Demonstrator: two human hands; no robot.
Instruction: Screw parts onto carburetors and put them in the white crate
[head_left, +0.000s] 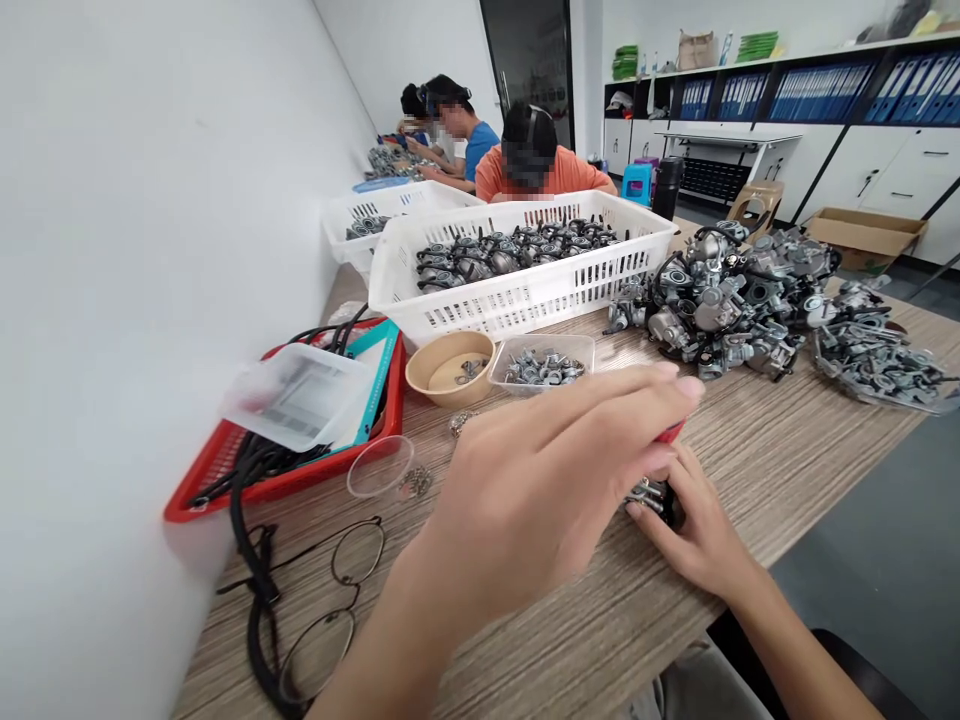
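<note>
- The worktop (750,470) carries everything; take the white basket (525,290) as your landmark.
- The loose carburetor pile (735,300) sits right of the basket, near the edge; a bump of your elbow could send parts to the floor.
- Your left hand (555,480), in front of the basket, is closed on a red-handled tool (673,432).
- Your right hand (694,535) holds a small metal part (652,495) down on the worktop; if the tool slips, it could jab those fingers.
- The glasses (330,600) lie left of your arm and could get swept off.
</note>
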